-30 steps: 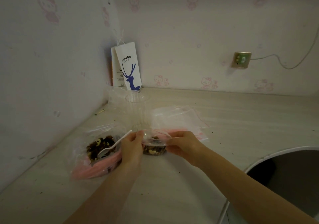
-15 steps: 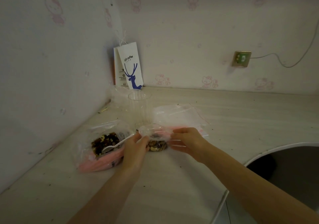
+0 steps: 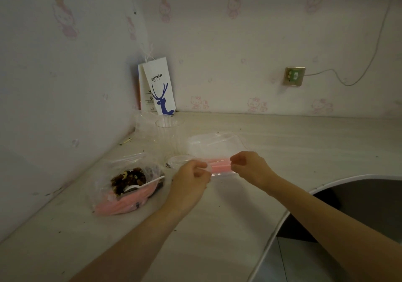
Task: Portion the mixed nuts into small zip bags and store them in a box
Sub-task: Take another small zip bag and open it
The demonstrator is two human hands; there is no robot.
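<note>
Pink zip strip (image 3: pixel 220 167) stretches wider, left hand (image 3: pixel 191 180) to right hand (image 3: pixel 250 168).

— What stands in the corner?
— A white paper coffee bag (image 3: pixel 159 88) with a blue deer printed on it, upright against the wall; a thin pale stick (image 3: pixel 126 141) lies on the counter (image 3: pixel 304 142) near the left wall.
— And the back wall?
— A wall socket (image 3: pixel 294 76); a thin cable (image 3: pixel 348 84) runs from it up to the right; pink cartoon-cat wallpaper (image 3: pixel 239 42) all over.

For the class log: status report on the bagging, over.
Left hand, right hand pinch small zip bag by pink strip. Spoon rests in big nut bag. Nothing blocking.
</note>
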